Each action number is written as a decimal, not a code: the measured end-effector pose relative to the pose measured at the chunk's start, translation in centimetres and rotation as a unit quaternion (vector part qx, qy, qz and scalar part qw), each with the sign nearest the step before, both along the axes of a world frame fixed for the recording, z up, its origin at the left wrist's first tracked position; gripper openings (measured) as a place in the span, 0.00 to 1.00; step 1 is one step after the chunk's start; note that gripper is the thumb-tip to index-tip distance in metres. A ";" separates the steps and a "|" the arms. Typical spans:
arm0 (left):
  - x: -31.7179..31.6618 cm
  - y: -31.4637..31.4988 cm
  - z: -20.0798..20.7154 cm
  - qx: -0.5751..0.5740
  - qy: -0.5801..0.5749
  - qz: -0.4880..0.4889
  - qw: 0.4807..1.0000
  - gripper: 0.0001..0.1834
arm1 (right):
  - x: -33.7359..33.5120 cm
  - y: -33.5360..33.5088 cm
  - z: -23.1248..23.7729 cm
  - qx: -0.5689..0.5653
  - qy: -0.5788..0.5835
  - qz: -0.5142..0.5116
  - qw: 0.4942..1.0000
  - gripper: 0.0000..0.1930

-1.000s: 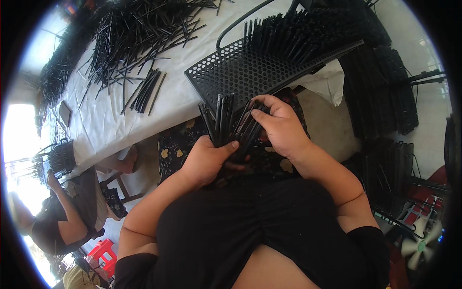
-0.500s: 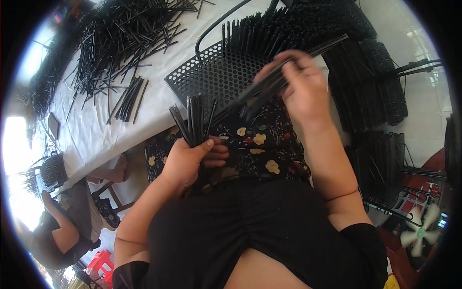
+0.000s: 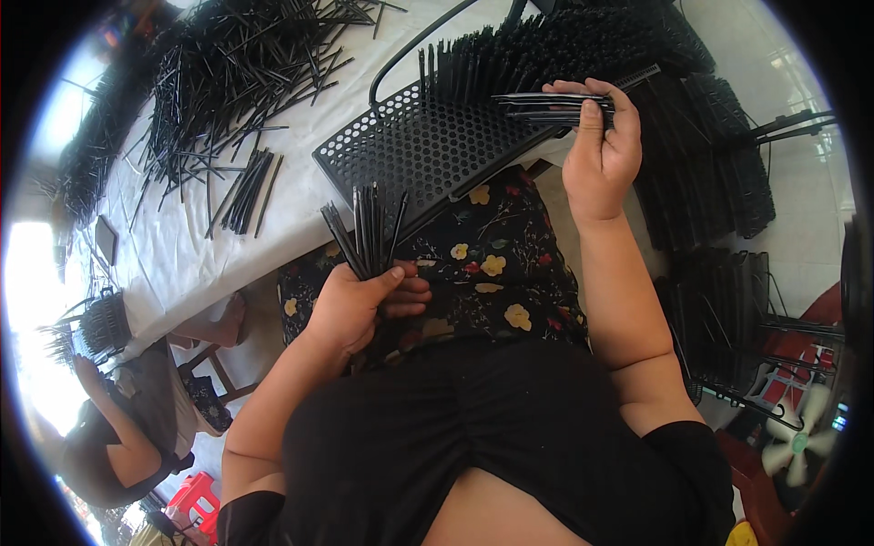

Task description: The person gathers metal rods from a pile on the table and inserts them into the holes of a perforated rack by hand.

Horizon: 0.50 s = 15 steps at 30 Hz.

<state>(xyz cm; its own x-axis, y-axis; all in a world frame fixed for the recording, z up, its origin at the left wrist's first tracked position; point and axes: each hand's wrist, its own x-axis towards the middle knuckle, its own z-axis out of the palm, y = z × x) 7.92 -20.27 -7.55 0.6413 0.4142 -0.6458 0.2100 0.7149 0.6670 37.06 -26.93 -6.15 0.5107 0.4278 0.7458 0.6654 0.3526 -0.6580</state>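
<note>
Over my lap, my left hand [image 3: 369, 296] is closed around a small bundle of thin black sticks [image 3: 367, 227] that fan upward from the grip. My right hand [image 3: 601, 150] pinches several more black sticks [image 3: 537, 102], lying nearly level with their free ends to the left. Those sticks are over the near right part of a black rack [image 3: 391, 150] with a honeycomb of holes and a curved handle. Rows of upright sticks [image 3: 510, 55] fill the rack's far side. What the sticks are made of, I cannot tell.
On the white-covered table [image 3: 182, 273] lie a large loose heap of black sticks [image 3: 228, 64] and a small bundle [image 3: 246, 191]. Filled racks [image 3: 706, 164] stand to my right. A fan [image 3: 798, 441] is at lower right. Another person [image 3: 118, 428] sits at far left.
My right hand has moved up and slightly right, and its sticks have swung from slanting down-left to nearly level. My left hand has stayed in place with its bundle.
</note>
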 end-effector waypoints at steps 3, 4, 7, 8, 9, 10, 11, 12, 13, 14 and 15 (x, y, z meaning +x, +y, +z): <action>-0.1 0.1 -0.2 -0.002 -0.005 0.001 1.000 0.11 | 0.0 -0.1 0.1 -0.021 0.008 -0.010 1.000 0.08; -0.1 0.1 -0.2 -0.001 -0.005 0.001 1.000 0.11 | -0.1 -0.2 0.3 -0.027 0.009 -0.012 1.000 0.08; -0.1 0.2 -0.1 -0.004 -0.003 -0.002 1.000 0.11 | -0.1 -0.4 0.8 -0.018 0.044 -0.008 0.999 0.09; -0.1 0.2 0.0 -0.005 0.000 -0.004 1.000 0.11 | -0.1 -0.4 1.0 -0.002 0.078 -0.001 0.997 0.09; -0.1 0.2 0.1 -0.005 0.002 -0.006 1.000 0.11 | 0.0 -0.4 1.4 -0.002 0.079 0.001 0.997 0.09; -0.1 0.1 0.0 -0.006 0.003 -0.004 1.000 0.11 | 0.3 -0.5 2.0 0.035 0.144 0.038 0.988 0.10; 0.0 0.1 0.1 -0.002 0.003 -0.005 1.000 0.11 | 0.6 -0.7 2.6 0.073 0.207 0.074 0.973 0.10; 0.0 0.2 0.1 0.003 0.002 -0.006 1.000 0.11 | 1.0 -0.7 2.9 0.092 0.202 0.092 0.971 0.11; -0.1 0.1 0.0 0.003 0.002 -0.006 1.000 0.11 | 1.1 -0.6 3.3 0.092 0.202 0.092 0.971 0.11; -0.1 0.1 0.0 -0.001 -0.001 -0.004 1.000 0.11 | 1.2 -0.6 3.6 0.098 0.197 0.096 0.971 0.11; -0.1 0.1 -0.1 -0.005 -0.004 -0.002 1.000 0.11 | 1.3 -0.7 3.8 0.103 0.192 0.100 0.971 0.11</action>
